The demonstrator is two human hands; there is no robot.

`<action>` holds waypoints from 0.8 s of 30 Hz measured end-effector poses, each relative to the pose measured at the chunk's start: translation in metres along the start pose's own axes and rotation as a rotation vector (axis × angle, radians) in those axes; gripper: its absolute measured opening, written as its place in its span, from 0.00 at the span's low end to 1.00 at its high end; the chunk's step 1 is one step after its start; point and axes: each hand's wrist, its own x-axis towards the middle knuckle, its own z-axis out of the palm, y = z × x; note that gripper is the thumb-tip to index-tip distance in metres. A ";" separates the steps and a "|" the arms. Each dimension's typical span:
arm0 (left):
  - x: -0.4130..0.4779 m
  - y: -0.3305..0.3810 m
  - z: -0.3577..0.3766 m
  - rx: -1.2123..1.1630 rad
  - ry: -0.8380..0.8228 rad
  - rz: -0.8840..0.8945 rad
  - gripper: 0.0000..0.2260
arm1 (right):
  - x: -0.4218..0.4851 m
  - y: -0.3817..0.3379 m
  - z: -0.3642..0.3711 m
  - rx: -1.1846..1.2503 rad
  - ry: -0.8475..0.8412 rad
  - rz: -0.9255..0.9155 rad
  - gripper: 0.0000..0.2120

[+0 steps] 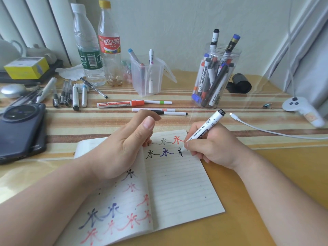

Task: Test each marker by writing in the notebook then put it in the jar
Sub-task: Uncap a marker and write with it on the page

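An open lined notebook (177, 189) lies in front of me, with characters in black, blue, red and grey on it. My right hand (213, 144) grips a white marker with a black end (207, 124), its tip down on the right page at a half-written black character. My left hand (122, 148) rests on the fold and presses the left page flat; it holds nothing. A clear round jar (214, 75) with several markers in it stands behind at the right. Loose markers lie beyond the notebook: a red-capped one (120, 104) and thin white ones (159, 102).
A clear square container (147, 75) holds a few pens at the centre back. Two plastic bottles (99, 47) stand at the left back, with more pens (71, 95), a dark phone (19, 128) and a yellow box (26, 67). A white cable (266, 131), a controller (301, 109) and a black roll (240, 83) lie at the right.
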 end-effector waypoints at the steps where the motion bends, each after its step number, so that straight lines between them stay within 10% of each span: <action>1: 0.000 0.001 0.000 0.005 -0.004 0.001 0.34 | -0.001 -0.001 0.000 0.001 -0.021 -0.006 0.05; 24: 0.002 0.010 -0.009 0.129 -0.127 -0.030 0.16 | 0.003 0.001 -0.002 -0.025 0.021 0.038 0.05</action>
